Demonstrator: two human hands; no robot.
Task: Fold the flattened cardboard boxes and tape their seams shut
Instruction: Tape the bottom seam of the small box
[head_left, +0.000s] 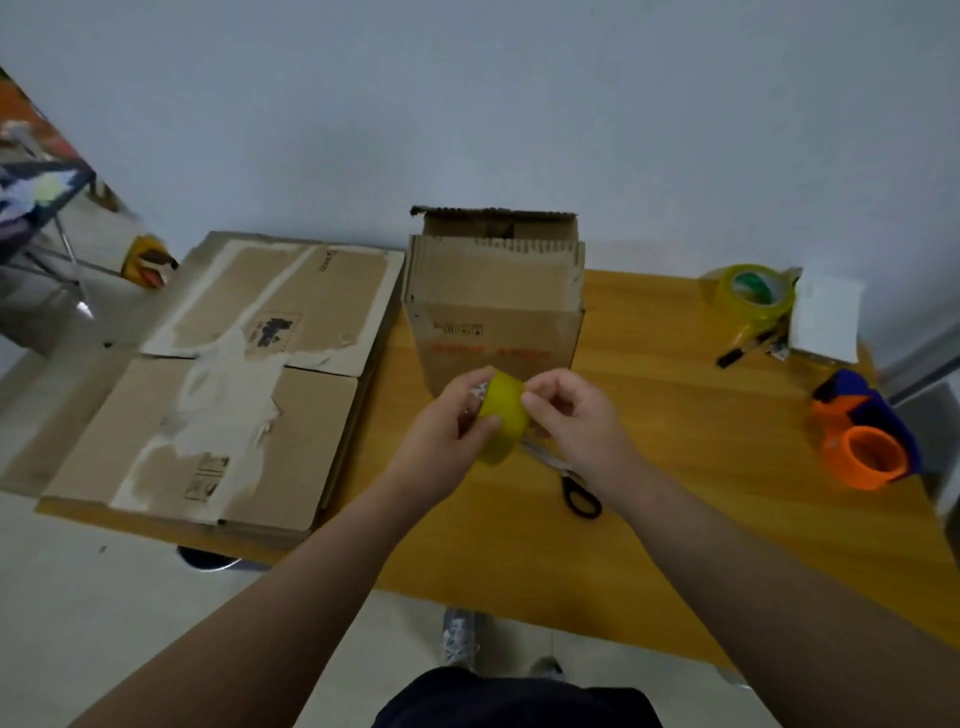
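Black markers (744, 349) lie just beside a white folded sheet (826, 322) on the wooden table (675, 426).

Tape roll (501, 415), centre: solid yellow.
Upright box (493, 317), 12 o'clock of roll: brown, red lettering, small black marks.
Flattened boxes (234, 384), 9 o'clock: brown, white torn patches, black print.
Table (701, 405): ochre wood.
Second roll (753, 293), 2 o'clock: translucent yellow, green core.
Dispenser (867, 441), 3 o'clock: orange, blue.
Scissors (579, 496), 5 o'clock of roll: black handles.
Paper (826, 317), 2 o'clock: white.
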